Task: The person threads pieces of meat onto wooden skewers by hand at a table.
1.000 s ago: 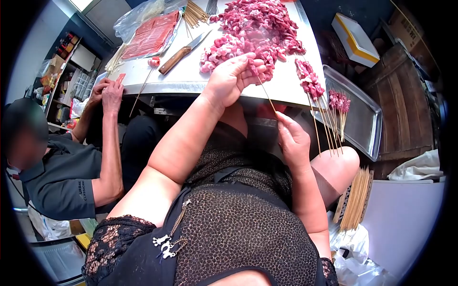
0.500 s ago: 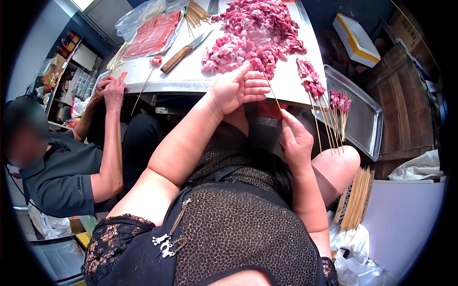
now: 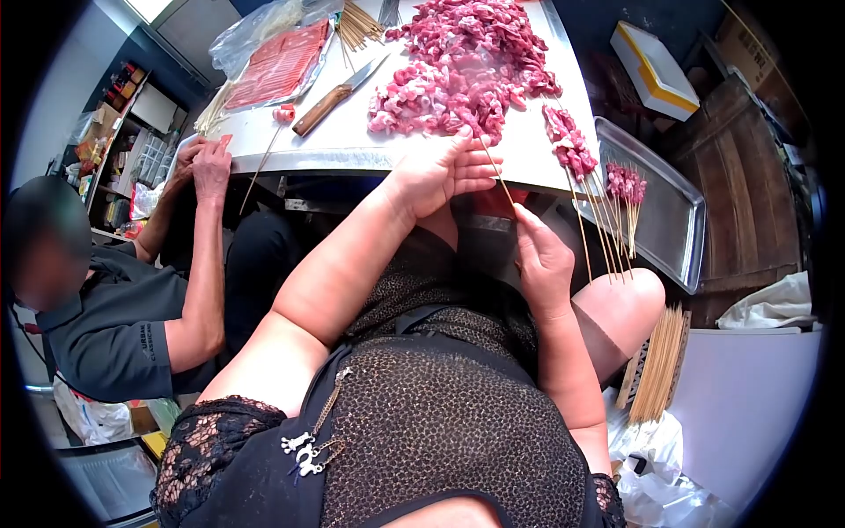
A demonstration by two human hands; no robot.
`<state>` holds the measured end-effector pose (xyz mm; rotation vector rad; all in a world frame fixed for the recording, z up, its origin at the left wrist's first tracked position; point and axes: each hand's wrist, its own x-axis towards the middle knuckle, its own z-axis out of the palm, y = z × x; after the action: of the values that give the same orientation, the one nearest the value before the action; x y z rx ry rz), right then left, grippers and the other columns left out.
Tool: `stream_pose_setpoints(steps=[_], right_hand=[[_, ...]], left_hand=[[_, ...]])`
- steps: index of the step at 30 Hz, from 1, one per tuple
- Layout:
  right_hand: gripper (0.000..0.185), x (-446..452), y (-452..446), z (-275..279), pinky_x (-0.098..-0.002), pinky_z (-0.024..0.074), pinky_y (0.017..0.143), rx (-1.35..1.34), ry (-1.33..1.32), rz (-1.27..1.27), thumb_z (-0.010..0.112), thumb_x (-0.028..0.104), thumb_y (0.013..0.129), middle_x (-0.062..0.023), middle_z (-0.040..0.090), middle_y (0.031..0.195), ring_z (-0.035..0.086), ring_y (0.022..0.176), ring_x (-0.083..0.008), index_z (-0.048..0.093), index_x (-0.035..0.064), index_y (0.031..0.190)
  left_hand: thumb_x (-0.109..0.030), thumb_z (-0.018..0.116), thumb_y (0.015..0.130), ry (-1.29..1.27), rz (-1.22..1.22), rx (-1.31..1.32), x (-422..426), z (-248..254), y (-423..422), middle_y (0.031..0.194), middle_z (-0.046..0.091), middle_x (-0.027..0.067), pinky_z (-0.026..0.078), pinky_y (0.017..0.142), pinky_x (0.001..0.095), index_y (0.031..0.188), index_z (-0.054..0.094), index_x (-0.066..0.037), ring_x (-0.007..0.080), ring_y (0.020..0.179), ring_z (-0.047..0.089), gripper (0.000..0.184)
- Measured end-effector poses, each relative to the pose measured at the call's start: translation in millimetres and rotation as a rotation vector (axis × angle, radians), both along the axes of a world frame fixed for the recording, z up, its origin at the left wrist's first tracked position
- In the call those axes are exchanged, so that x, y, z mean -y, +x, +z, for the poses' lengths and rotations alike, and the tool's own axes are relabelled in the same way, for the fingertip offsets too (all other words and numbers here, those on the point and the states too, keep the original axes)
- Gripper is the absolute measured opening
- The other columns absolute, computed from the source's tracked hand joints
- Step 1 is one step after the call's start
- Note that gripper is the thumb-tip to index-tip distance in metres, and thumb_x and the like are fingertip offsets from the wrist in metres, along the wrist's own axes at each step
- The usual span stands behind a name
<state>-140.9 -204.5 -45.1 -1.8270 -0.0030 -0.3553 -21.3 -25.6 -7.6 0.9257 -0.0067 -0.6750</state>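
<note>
A thin wooden skewer (image 3: 501, 179) is pinched near its lower end by my right hand (image 3: 543, 253). It slants up and left toward the edge of the raw meat pile (image 3: 471, 70). My left hand (image 3: 447, 173) is palm up at the table edge with its fingers stretched out, beside the skewer's upper part. Whether the fingertips touch the skewer or the meat, I cannot tell. To the right, several loaded meat skewers (image 3: 570, 145) rest on the table edge with their sticks overhanging.
A knife (image 3: 323, 107) lies on the white table (image 3: 343, 151), near a bag of pink sliced meat (image 3: 277, 69). At left, a co-worker's hands (image 3: 209, 163) hold a small pink piece. A metal tray (image 3: 678, 224) with shorter skewers stands right; bare sticks (image 3: 660, 365) sit beside my leg.
My left hand has shifted slightly toward the skewer, its thumb now closer to the skewer's upper end. My right hand keeps its grip. The whole view has moved a little.
</note>
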Motion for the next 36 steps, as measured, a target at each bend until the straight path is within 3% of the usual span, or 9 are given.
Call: stream_pose_setpoints(steps=[6, 14, 16, 22, 25, 27, 28, 30, 36], right_hand=[[0.022, -3.2, -0.7, 2.8, -0.0264, 0.0498, 0.081, 0.037, -0.047, 0.050, 0.059, 0.003, 0.087, -0.0123, 0.068, 0.101, 0.066, 0.092, -0.0170, 0.065, 0.0041, 0.108], [0.023, -6.0, 0.1, 3.5, -0.0257, 0.0492, 0.082, -0.009, 0.027, 0.065, 0.059, 0.002, 0.087, -0.0122, 0.068, 0.101, 0.065, 0.093, -0.0152, 0.064, 0.0026, 0.109], [0.023, -6.8, 0.6, 2.8, -0.0256, 0.0491, 0.082, 0.028, 0.036, 0.064, 0.059, 0.002, 0.087, -0.0123, 0.068, 0.101, 0.065, 0.093, -0.0150, 0.064, 0.0026, 0.109], [0.023, -7.4, 2.3, 2.4, -0.0265, 0.0485, 0.085, 0.053, -0.008, 0.050, 0.057, 0.002, 0.088, -0.0121, 0.067, 0.103, 0.064, 0.096, -0.0149, 0.064, 0.0017, 0.110], [0.024, -10.1, 2.0, 2.7, -0.0221, 0.0492, 0.075, 0.108, 0.033, 0.040, 0.056, 0.003, 0.089, -0.0061, 0.069, 0.095, 0.063, 0.082, -0.0088, 0.063, 0.0014, 0.112], [0.024, -8.3, 0.3, 3.2, -0.0157, 0.0427, 0.059, -0.130, 0.334, 0.105, 0.056, 0.004, 0.090, 0.0035, 0.064, 0.082, 0.051, 0.064, -0.0009, 0.063, 0.0023, 0.113], [0.024, -7.7, 0.0, 3.1, -0.0157, 0.0427, 0.059, -0.131, 0.335, 0.103, 0.056, 0.004, 0.090, 0.0035, 0.064, 0.082, 0.051, 0.064, -0.0009, 0.063, 0.0023, 0.113], [0.025, -5.8, 1.0, 3.6, -0.0128, 0.0324, 0.051, -0.142, 0.351, 0.107, 0.055, 0.004, 0.091, 0.0095, 0.055, 0.075, 0.037, 0.057, 0.0023, 0.063, 0.0033, 0.115], [0.025, -9.4, -0.3, 4.0, -0.0133, 0.0323, 0.051, -0.117, 0.331, 0.093, 0.054, 0.004, 0.091, 0.0094, 0.055, 0.073, 0.038, 0.057, 0.0024, 0.062, 0.0033, 0.115]], left_hand=[[-0.017, 0.044, 0.097, -0.104, 0.306, 0.220, 7.0, 7.0, 3.1, 0.105, 0.062, 0.0184, 0.052, 0.089, 0.0410, 0.115, 0.049, 0.004, 0.0276, 0.097, 0.063, 0.028], [-0.015, 0.047, 0.096, -0.125, 0.360, 0.163, 10.7, 10.7, 1.4, 0.098, 0.064, 0.0155, 0.054, 0.083, 0.0377, 0.109, 0.052, 0.001, 0.0247, 0.088, 0.064, 0.021], [-0.014, 0.046, 0.096, -0.124, 0.321, 0.142, 10.0, 11.3, 2.1, 0.102, 0.062, 0.0174, 0.052, 0.088, 0.0445, 0.111, 0.051, 0.002, 0.0295, 0.096, 0.063, 0.022], [-0.015, 0.046, 0.096, -0.170, 0.211, 0.158, 7.1, 12.7, 3.9, 0.104, 0.062, 0.0178, 0.050, 0.091, 0.0469, 0.112, 0.051, 0.002, 0.0311, 0.098, 0.062, 0.024], [-0.013, 0.047, 0.095, -0.145, 0.193, 0.127, 11.4, 16.5, -0.1, 0.105, 0.062, 0.0177, 0.050, 0.091, 0.0460, 0.112, 0.052, 0.001, 0.0302, 0.099, 0.062, 0.023], [-0.013, 0.047, 0.095, -0.141, 0.172, 0.158, 10.5, 17.2, 5.1, 0.105, 0.062, 0.0175, 0.050, 0.091, 0.0456, 0.113, 0.052, 0.001, 0.0298, 0.099, 0.062, 0.023], [-0.012, 0.048, 0.095, -0.140, 0.151, 0.190, 10.6, 18.8, 6.5, 0.105, 0.062, 0.0172, 0.050, 0.090, 0.0452, 0.113, 0.051, 0.001, 0.0295, 0.098, 0.062, 0.023], [-0.012, 0.049, 0.094, -0.126, 0.155, 0.208, 11.4, 20.2, 7.6, 0.103, 0.063, 0.0161, 0.051, 0.088, 0.0434, 0.112, 0.051, 0.001, 0.0278, 0.096, 0.063, 0.022], [-0.014, 0.045, 0.096, -0.067, 0.338, 0.267, 15.0, 22.3, 13.1, 0.095, 0.062, 0.0142, 0.053, 0.085, 0.0436, 0.108, 0.051, 0.000, 0.0256, 0.087, 0.064, 0.020]])
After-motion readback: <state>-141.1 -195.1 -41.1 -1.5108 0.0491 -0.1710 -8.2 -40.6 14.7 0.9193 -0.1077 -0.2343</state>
